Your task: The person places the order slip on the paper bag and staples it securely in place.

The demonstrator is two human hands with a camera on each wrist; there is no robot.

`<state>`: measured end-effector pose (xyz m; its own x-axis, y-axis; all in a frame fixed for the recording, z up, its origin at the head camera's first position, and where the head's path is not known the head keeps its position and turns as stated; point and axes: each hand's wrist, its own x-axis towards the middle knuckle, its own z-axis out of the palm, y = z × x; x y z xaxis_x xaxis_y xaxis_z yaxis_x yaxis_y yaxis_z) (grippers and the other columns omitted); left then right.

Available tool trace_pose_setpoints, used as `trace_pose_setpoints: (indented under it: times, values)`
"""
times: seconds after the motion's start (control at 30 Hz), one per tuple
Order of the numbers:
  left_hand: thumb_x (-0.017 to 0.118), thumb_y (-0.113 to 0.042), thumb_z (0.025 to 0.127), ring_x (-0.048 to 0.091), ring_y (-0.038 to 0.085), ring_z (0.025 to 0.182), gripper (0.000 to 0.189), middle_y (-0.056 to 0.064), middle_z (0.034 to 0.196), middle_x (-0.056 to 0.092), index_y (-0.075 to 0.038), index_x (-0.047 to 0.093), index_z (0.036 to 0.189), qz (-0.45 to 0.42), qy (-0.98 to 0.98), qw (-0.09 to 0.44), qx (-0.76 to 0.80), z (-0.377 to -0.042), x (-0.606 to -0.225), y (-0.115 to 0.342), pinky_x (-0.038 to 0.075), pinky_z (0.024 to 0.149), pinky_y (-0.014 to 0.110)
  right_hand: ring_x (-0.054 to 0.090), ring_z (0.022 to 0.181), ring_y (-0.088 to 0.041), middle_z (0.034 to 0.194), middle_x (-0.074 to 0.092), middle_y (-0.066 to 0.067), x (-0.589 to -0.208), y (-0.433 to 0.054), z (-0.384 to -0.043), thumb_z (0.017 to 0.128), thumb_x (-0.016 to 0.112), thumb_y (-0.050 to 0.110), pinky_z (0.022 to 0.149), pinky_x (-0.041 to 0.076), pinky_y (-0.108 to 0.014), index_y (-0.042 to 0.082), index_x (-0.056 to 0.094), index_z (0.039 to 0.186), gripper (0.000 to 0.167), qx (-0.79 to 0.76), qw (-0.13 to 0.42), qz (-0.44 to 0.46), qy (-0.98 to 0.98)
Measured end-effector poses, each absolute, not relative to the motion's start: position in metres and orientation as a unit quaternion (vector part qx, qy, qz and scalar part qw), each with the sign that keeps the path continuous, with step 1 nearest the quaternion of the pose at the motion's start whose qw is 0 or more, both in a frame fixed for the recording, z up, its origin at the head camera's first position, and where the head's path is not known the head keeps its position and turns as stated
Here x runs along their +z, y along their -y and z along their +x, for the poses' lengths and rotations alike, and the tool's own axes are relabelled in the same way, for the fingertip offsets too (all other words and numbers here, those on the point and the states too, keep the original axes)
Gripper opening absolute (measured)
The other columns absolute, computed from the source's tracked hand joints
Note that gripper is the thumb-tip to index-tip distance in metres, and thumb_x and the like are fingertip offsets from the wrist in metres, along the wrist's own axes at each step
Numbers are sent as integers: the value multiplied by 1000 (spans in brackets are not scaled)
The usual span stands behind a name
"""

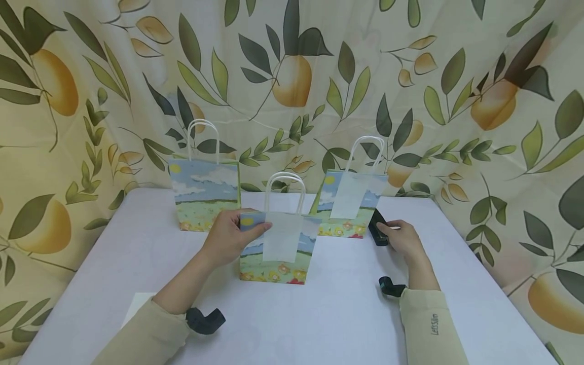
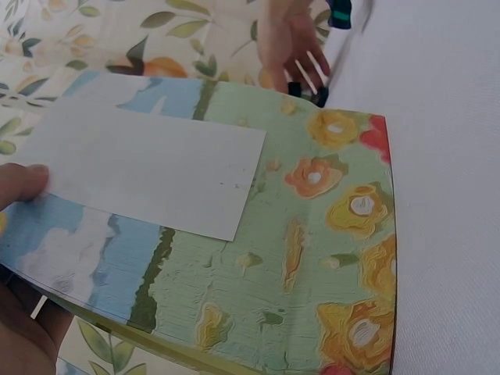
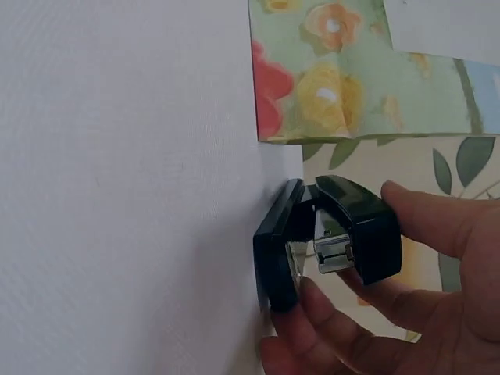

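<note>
Left hand (image 1: 230,238) held the front bag (image 1: 278,274) by its upper left edge. Thumb lay across the front face, tip on the left edge of the white slip (image 1: 281,243); other fingers went behind, mostly hidden by the bag. Grip narrow, just the thickness of that edge. Slip hung upright on the bag's front, its top just below the white handles (image 1: 302,197). Front bag was upright, mid-scene, nearer the person than the two others. Couldn't tell whether its base touched the surface (image 1: 337,324).

Right hand (image 1: 403,241) held a black stapler (image 1: 377,234), thumb on the top half, other fingers curled at the base. Right wrist view showed the stapler's two halves apart, metal nose visible between them. In the head view it sat just beside the lower right corner of the rear right bag (image 1: 326,228). Couldn't tell if the stapler rested on anything.

Rear right bag stood upright with its own white slip (image 1: 348,197) below the handles. Rear left bag (image 1: 205,203) stood upright behind the left hand. White sheet (image 1: 137,304) lay at lower left, partly under the left sleeve (image 1: 146,334). Fruit-and-leaf curtain (image 1: 292,81) hung behind.
</note>
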<state>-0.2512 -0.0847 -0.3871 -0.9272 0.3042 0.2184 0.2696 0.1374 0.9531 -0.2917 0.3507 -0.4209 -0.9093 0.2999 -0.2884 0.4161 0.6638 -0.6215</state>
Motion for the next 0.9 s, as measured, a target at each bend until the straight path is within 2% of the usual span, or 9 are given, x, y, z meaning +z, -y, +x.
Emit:
trace_pose_setpoints:
  times: [0.2,0.37,0.47,0.73,0.83,0.9]
  values:
    - [78,-24,95,40,10,54,13,-1,61,53,-12,78,94,195,-751,12,631,-252,-387,85,33,48,23,46,134,-44,158,34,-35,-421,-347,-296,104,51,49,110,45,-55,-6,28,158,80,-376,102,207,-897]
    - [78,-24,95,42,10,55,13,1,64,57,-11,78,95,196,-754,11,627,-252,-387,85,35,49,23,26,151,-51,166,19,-35,-422,-346,-298,102,54,51,122,27,-64,-3,20,162,88,-383,118,216,-890]
    - [78,-25,95,42,10,55,13,2,64,57,-12,78,95,196,-754,10,627,-252,-387,85,35,49,23,21,154,-52,167,15,-34,-423,-344,-299,101,56,50,123,24,-65,-2,16,163,90,-394,121,213,-886]
    - [78,-24,95,39,10,52,13,0,61,53,-11,78,94,203,-749,9,630,-252,-388,85,33,48,23,27,152,-48,167,17,-32,-422,-349,-295,105,50,47,121,32,-60,-2,16,163,84,-434,96,215,-869]
    - [78,-24,95,40,10,53,13,0,62,53,-11,78,95,202,-752,8,628,-252,-388,85,34,48,23,38,142,-42,166,23,-31,-420,-351,-294,105,49,49,112,44,-52,1,16,164,83,-456,79,230,-856]
    - [78,-23,95,42,10,54,12,1,63,55,-11,78,96,201,-753,7,627,-252,-388,85,35,49,23,46,131,-34,164,28,-28,-418,-352,-294,105,50,51,101,51,-42,4,17,165,83,-475,63,245,-843]
